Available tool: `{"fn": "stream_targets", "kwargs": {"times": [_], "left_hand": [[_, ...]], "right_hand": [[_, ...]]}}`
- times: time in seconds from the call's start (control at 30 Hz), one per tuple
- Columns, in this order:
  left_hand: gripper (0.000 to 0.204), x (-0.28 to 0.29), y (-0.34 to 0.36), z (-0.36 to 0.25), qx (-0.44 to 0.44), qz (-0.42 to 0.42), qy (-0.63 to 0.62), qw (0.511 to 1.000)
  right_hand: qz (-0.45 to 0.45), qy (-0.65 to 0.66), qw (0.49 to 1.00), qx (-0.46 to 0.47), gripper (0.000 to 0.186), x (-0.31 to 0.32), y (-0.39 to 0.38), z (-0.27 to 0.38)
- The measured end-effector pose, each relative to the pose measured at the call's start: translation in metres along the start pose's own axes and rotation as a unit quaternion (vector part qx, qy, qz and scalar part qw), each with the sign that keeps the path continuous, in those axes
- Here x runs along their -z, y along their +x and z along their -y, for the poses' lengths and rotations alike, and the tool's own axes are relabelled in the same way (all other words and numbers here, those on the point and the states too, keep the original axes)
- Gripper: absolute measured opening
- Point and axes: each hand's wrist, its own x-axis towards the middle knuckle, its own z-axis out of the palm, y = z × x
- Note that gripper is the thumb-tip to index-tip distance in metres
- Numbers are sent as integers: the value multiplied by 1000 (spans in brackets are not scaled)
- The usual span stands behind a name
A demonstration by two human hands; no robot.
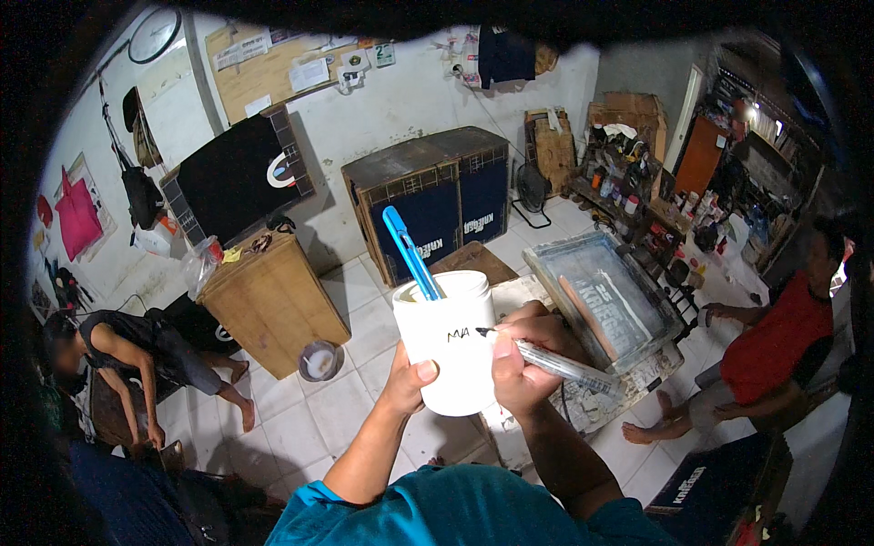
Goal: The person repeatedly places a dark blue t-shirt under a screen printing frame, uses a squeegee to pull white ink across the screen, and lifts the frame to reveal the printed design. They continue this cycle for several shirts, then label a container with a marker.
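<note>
A white plastic container [451, 382] is held up in front of me, its open mouth facing up. My left hand [410, 380] wraps around its lower left side. Out of the mouth leans a slim blue tool [411, 255] with a rounded end; its lower part is hidden inside. My right hand [533, 359] grips a grey marker pen [569, 369] whose dark tip is at the container's front wall, just right of some short black handwriting [458, 335]. Some fingers of my right hand rest against the container's right side.
Behind my right hand, a framed printing screen [601, 300] lies on a stained worktable [519, 423]. A wooden cabinet [273, 305] and a small bucket [319, 361] stand left. One person bends at the left [137, 364]; another in red sits at the right [765, 350].
</note>
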Motion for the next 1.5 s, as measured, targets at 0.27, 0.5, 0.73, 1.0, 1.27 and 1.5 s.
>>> {"fn": "stream_targets", "kwargs": {"times": [0.27, 0.5, 0.73, 1.0, 1.27, 1.5], "left_hand": [[105, 5, -3, 4, 3, -3, -4, 1000], [116, 13, -8, 6, 30, -12, -50, 998], [111, 12, -9, 4, 21, 25, -29, 999], [113, 5, -11, -2, 24, 30, -40, 998], [117, 8, -11, -1, 23, 35, -28, 999], [116, 14, -15, 3, 27, 39, -38, 998]], "right_hand": [[12, -28, 999, 17, 6, 2, 0, -1], [-22, 65, 997, -33, 9, 3, -1, 3], [-16, 10, 1000, -7, 11, 1, 2, 6], [-9, 12, 1000, 3, 11, 1, 1, 9], [8, 43, 998, -34, 10, 2, -3, 13], [-13, 18, 999, -24, 10, 1, -3, 10]]}}
